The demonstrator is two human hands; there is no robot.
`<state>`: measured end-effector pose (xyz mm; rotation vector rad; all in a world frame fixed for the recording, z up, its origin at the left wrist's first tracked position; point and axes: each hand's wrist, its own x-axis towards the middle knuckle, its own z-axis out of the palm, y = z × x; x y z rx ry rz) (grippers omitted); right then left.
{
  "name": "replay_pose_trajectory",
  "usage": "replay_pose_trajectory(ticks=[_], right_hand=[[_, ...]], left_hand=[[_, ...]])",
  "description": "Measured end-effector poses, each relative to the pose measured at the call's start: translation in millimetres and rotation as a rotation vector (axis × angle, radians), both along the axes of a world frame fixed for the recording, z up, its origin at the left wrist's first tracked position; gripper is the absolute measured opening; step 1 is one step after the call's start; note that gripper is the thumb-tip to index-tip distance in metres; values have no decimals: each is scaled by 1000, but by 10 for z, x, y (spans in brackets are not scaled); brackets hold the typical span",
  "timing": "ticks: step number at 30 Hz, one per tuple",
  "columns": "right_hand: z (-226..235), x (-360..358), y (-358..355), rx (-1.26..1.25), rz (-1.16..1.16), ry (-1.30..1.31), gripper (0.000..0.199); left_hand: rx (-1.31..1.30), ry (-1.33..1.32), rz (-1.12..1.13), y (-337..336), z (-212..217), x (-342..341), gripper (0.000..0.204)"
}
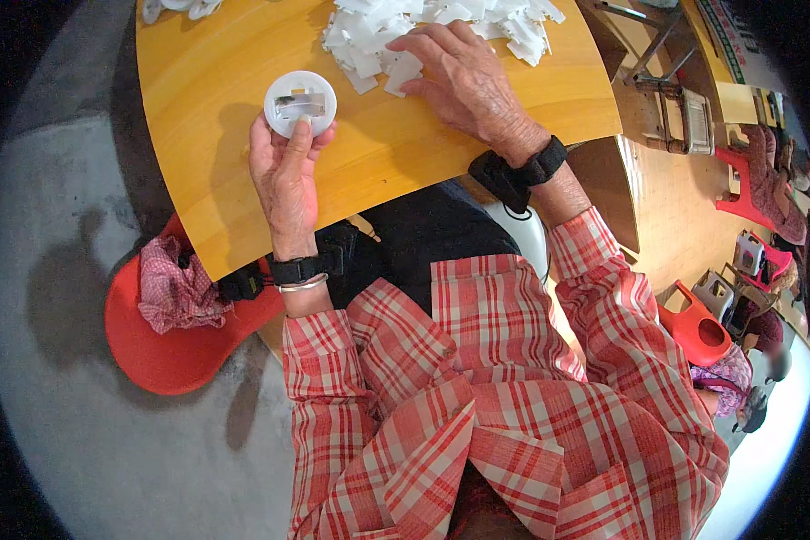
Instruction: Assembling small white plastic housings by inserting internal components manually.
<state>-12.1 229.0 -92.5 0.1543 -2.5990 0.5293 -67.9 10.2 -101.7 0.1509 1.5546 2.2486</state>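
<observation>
My left hand [283,187] holds a round white plastic disc [322,88] above the left part of the yellow wooden table [198,135]. A rectangular recess in the disc's face shows a shiny, metallic-looking strip, and my thumb presses on its lower edge. Over the near side of a heap of thin white plastic pieces [362,38] is my right hand [468,83]. Its thumb and forefinger are apart, on either side of one flat white piece [403,72]. Whether the fingertips touch that piece, I cannot tell.
Some white rounded parts [180,7] lie at the table's far left. A red chair [166,351] with a pink checked cloth [182,288] on it stands at the left, by the table's near corner. Further right are red stools [693,328] and other people.
</observation>
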Motion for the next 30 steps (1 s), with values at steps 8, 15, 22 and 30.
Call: replay_pose_trajectory(ticks=[8,15,22,30], right_hand=[[-18,4,-8,97,-37,-48,38],[19,58,133,78,27,-117,25],[379,-18,-167,-265,-33,-72,11],[400,-234,-555,-329,47,-95,14]], left_hand=[[4,-2,11,14,-10,8,34],[15,28,-20,7,-29,11,38],[99,12,-49,-14,-19,19,43],[106,26,-33,57,31,41,41]])
